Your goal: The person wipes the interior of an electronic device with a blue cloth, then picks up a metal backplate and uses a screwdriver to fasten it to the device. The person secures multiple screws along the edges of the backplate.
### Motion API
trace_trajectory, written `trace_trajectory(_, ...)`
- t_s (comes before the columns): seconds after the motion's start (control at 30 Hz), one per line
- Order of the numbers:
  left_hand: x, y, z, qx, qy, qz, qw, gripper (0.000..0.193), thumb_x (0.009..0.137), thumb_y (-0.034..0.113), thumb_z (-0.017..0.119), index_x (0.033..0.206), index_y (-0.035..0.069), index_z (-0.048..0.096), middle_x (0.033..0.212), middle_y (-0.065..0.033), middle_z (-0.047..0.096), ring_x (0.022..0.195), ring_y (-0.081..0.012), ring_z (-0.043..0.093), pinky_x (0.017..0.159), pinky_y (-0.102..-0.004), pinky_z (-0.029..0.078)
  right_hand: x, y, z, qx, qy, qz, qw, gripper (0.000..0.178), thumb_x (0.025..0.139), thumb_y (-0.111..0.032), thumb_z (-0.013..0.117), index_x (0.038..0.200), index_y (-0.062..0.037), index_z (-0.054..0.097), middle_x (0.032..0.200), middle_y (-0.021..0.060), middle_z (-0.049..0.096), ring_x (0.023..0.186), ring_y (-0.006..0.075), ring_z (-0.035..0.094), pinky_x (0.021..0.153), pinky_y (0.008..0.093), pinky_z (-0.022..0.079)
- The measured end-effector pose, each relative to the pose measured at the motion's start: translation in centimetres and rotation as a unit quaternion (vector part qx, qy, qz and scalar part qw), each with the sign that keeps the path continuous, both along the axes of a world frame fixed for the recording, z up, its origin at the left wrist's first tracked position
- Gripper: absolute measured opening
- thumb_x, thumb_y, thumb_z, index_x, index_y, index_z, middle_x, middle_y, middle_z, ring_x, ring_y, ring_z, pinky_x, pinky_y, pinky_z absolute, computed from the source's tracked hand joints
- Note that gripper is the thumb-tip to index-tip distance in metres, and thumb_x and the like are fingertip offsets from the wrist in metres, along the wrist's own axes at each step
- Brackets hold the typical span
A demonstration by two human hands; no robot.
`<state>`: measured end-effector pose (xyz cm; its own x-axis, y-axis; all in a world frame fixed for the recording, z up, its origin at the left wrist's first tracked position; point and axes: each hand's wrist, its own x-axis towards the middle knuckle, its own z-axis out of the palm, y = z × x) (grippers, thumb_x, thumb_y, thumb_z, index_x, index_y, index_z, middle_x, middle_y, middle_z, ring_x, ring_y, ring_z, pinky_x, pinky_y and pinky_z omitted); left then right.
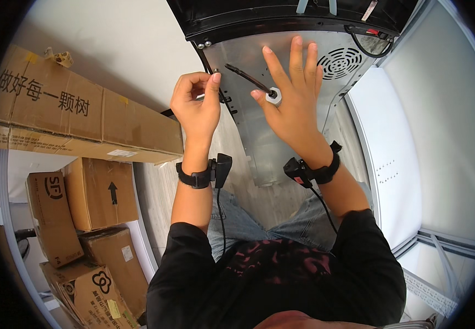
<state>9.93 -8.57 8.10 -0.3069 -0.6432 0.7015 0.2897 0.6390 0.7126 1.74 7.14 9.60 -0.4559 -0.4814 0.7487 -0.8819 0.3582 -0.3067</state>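
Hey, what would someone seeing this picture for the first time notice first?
Probably the right hand, spread over the silvery metal panel at upper centre, with a dark rod with a pale hexagonal end beside its thumb. The left hand, fingers curled, is near the panel's left edge. Next might come the long cardboard box at upper left.

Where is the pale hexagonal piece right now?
In the head view, the pale hexagonal piece sits just right of centre, upper half, beside the right hand near its thumb; a thin dark length slants from it toward the left hand.
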Motion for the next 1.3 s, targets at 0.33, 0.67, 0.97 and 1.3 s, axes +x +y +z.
trace_trajectory(0.33, -0.4, 0.4, 1.1, -0.062, 0.01, 0.075, 0.995, 0.017, 0.076, 0.005, 0.076, 0.072, 0.001, 0.059, 0.065, -0.0025, 0.061, 0.057, -0.0092, 0.054, 0.054, -0.0217, 0.045, 0.0, 0.1, 0.0, -0.009, 0.003, 0.004, 1.0, 0.068, 0.078, -0.029, 0.07, 0.139, -0.0232, 0.043, 0.154, 0.0161, 0.016, 0.14, 0.0428, 0.009, 0.104, 0.0653, 0.013)
trace_trajectory(0.67, 0.1, -0.1, 2.3, -0.233, -0.005, 0.096, 0.968, 0.011, 0.075, -0.001, 0.074, 0.078, 0.001, 0.063, 0.071, -0.0038, 0.065, 0.062, -0.0089, 0.058, 0.058, -0.0212, 0.046, -0.2, 0.7, 0.2, -0.032, -0.014, 0.03, 0.999, 0.064, 0.077, -0.027, 0.07, 0.136, -0.0183, 0.047, 0.153, 0.014, 0.022, 0.141, 0.04, 0.013, 0.104, 0.0636, 0.014)
trace_trajectory(0.97, -0.4, 0.2, 1.5, 0.096, 0.036, -0.063, 0.993, 0.016, 0.076, 0.003, 0.076, 0.078, 0.002, 0.06, 0.066, 0.0027, 0.057, 0.059, -0.0031, 0.047, 0.054, -0.017, 0.038, -0.3, 1.4, 0.3, -0.053, -0.028, 0.059, 0.996, 0.055, 0.08, -0.027, 0.068, 0.13, -0.0119, 0.051, 0.15, 0.0149, 0.029, 0.139, 0.0411, 0.017, 0.105, 0.0624, 0.015)
trace_trajectory(1.3, -0.2, -1.0, -0.1, 0.097, 0.026, -0.084, 0.991, 0.012, 0.077, 0.003, 0.075, 0.079, 0.001, 0.063, 0.068, 0.0021, 0.059, 0.058, -0.0025, 0.047, 0.053, -0.0174, 0.038, 0.6, 2.2, -0.6, -0.13, -0.104, 0.089, 0.982, 0.04, 0.079, -0.023, 0.071, 0.111, -0.0032, 0.057, 0.122, 0.016, 0.054, 0.121, 0.0346, 0.045, 0.095, 0.0432, 0.036)
